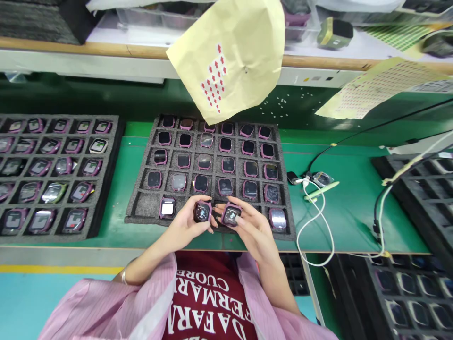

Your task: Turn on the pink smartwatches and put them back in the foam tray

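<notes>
My left hand (187, 224) grips a purple-rimmed smartwatch case (202, 212), its dark screen lit with white marks. In my right hand (253, 229) is a similar purple smartwatch case (231, 215), screen lit and facing up, my thumb lying on its lower right edge. Both watches hang side by side, a small gap apart, over the front row of a grey foam tray (145, 204). Several purple watches sit in the tray's compartments, most with dark screens. One watch (167, 208) left of my left hand shows a bright white screen. My hands hide part of the front row.
Another foam tray of watches (106, 189) stands at left, and more trays (421, 189) at right. A white cable (332, 231) loops over the table edge near a pale green tool (327, 189). A yellow sticker sheet (244, 56) hangs from the shelf above the middle tray.
</notes>
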`<state>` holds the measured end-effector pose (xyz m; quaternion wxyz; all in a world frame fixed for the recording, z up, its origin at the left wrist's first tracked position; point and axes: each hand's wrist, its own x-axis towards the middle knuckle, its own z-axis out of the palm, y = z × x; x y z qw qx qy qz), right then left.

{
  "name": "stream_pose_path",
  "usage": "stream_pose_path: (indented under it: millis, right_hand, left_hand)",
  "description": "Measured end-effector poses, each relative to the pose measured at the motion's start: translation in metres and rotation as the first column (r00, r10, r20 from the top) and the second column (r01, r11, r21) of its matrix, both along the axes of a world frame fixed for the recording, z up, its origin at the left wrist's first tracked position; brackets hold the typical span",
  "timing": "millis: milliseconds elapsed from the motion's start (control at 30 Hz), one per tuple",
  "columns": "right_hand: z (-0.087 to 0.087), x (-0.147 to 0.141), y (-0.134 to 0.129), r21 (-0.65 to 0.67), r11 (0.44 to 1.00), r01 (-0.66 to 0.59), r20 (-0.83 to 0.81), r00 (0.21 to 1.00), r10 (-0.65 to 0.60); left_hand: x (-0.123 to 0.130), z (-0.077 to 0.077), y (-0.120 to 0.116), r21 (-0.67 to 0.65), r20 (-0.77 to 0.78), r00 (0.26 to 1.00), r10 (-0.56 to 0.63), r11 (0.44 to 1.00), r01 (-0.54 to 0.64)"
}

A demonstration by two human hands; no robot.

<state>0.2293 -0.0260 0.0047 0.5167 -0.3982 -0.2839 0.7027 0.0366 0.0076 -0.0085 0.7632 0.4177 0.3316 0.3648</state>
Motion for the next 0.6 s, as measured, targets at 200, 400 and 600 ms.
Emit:
stream_pose_path:
  millis: [200,400,600]
  right_hand:
    - [-0.001,-0.003,-0.003,-0.044,0.998,0.035,-0.027,0.999,-0.036]
    - [-0.005,-0.008,-0.003,-0.04,0.997,0.065,-0.009,0.998,-0.065]
    - [-0.013,-0.01,-0.004,-0.013,0.995,0.103,0.044,0.994,-0.102]
  left_hand:
    - [-0.002,-0.007,0.0,-0.178,0.159,0.987,0.012,0.984,0.017]
    - [-0.002,-0.009,-0.002,-0.161,0.139,0.99,0.009,0.987,0.014]
    - [-0.001,-0.009,-0.001,-0.136,0.101,0.995,0.008,0.991,0.006]
